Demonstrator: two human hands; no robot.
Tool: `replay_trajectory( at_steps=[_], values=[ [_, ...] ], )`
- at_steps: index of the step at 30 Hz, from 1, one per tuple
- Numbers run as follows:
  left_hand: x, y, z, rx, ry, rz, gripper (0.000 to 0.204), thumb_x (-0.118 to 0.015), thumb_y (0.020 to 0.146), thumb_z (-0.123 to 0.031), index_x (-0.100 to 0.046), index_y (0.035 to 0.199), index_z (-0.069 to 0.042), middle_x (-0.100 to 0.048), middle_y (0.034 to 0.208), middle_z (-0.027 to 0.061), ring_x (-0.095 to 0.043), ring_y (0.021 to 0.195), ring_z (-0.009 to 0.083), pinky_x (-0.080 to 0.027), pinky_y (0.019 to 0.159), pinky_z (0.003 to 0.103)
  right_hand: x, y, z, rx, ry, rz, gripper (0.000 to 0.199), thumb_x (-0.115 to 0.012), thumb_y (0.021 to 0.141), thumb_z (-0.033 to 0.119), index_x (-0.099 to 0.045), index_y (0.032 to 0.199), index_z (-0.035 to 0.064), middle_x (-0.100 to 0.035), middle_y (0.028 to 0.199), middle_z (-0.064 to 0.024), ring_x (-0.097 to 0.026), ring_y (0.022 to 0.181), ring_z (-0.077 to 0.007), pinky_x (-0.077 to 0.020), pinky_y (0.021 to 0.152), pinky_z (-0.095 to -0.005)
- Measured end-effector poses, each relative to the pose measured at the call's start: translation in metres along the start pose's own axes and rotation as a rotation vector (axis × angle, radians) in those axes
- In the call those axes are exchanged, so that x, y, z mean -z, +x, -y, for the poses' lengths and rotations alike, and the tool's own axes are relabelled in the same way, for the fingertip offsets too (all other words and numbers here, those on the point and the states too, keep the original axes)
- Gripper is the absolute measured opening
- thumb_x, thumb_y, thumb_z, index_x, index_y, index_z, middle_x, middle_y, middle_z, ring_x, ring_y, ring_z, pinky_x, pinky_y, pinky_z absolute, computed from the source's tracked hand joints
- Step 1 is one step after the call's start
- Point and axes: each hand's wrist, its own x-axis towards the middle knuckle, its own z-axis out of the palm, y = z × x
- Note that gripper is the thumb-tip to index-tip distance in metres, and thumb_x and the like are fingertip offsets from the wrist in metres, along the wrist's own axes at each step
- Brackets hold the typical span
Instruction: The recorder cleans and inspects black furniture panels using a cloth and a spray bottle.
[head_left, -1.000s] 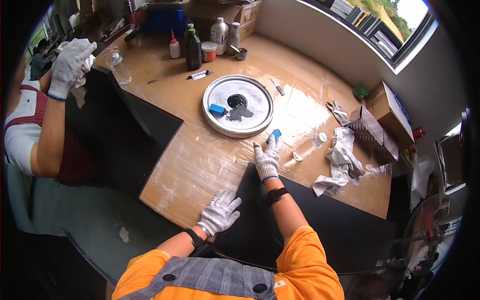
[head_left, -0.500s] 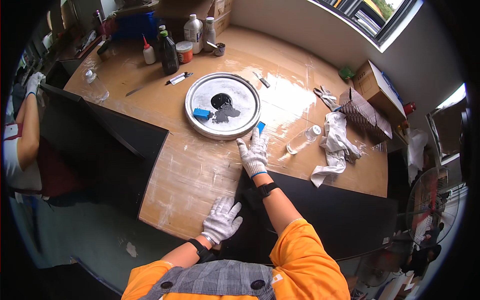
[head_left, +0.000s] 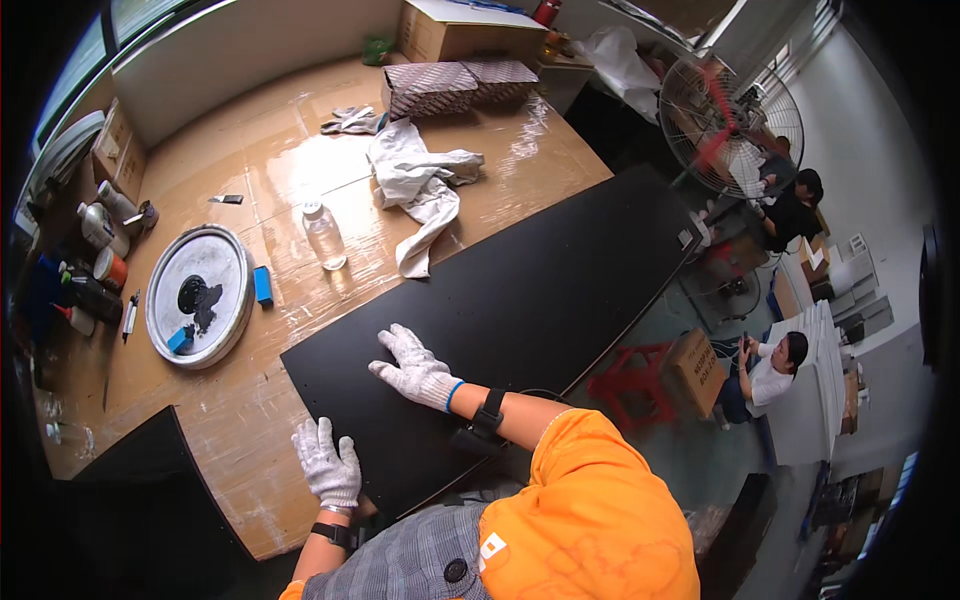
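Observation:
A long black panel lies across the right part of the worktable. My right hand, in a white knit glove, rests on the panel with its fingers apart and nothing in it. At the panel's near left edge is my left hand, gloved alike, fingers spread and holding nothing. Farther left sits a round white lid with dark paste on it and a blue block near its rim. A second blue block stands on the table just right of the lid.
A clear bottle, a white cloth and a grey glove lie beyond the panel. Several bottles crowd the far left. Another dark panel is at lower left. A fan and two people are off to the right.
The view has swung to the right. My right hand has left the blue block beside the lid and is now on the black panel. My left hand stays near the panel's edge.

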Motion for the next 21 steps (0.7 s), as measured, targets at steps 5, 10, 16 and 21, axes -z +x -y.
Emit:
replay_trajectory(
  at_steps=[5, 10, 16, 21],
  values=[
    [-0.002, -0.003, -0.001, 0.018, 0.054, 0.041, 0.047, -0.053, 0.089, -0.025, -0.048, 0.131, -0.004, -0.040, 0.139, 0.0225, -0.032, 0.133, 0.0384, -0.017, 0.114, 0.048, 0.049, -0.050, -0.107, -0.217, 0.025, -0.329, 0.066, -0.052, 0.089, 0.048, -0.038, 0.139, 0.0079, -0.024, 0.150, -0.0162, -0.017, 0.141, -0.0296, -0.0196, 0.114, -0.0387],
    [-0.005, -0.005, 0.001, 0.009, 0.072, 0.031, 0.047, -0.049, 0.092, -0.024, -0.044, 0.134, -0.004, -0.039, 0.140, 0.0221, -0.032, 0.133, 0.0369, -0.017, 0.114, 0.046, 0.116, -0.099, -0.181, -0.554, -0.039, -0.722, 0.063, -0.064, 0.082, 0.042, -0.046, 0.131, 0.0072, -0.033, 0.143, -0.0156, -0.028, 0.135, -0.0315, -0.0289, 0.111, -0.0381],
    [-0.006, -0.010, -0.010, 0.076, 0.195, 0.095, 0.047, -0.042, 0.097, -0.026, -0.040, 0.138, -0.004, -0.036, 0.143, 0.0210, -0.030, 0.135, 0.0351, -0.016, 0.114, 0.043, 0.159, -0.130, -0.273, -0.982, 0.238, -0.998, 0.082, -0.069, 0.079, 0.040, -0.026, 0.137, 0.0017, -0.034, 0.140, -0.0231, -0.043, 0.125, -0.0371, -0.0416, 0.101, -0.0415],
    [-0.004, -0.020, -0.025, -0.249, 0.346, -0.041, 0.058, -0.062, 0.081, -0.035, -0.049, 0.129, -0.005, -0.043, 0.133, 0.0286, -0.040, 0.120, 0.0469, -0.031, 0.100, 0.059, 0.189, -0.135, -0.304, -1.048, 0.654, -0.959, 0.083, -0.064, 0.082, 0.043, -0.021, 0.140, 0.0015, -0.047, 0.129, -0.0302, -0.052, 0.116, -0.0413, -0.0445, 0.096, -0.0460]
  ],
)
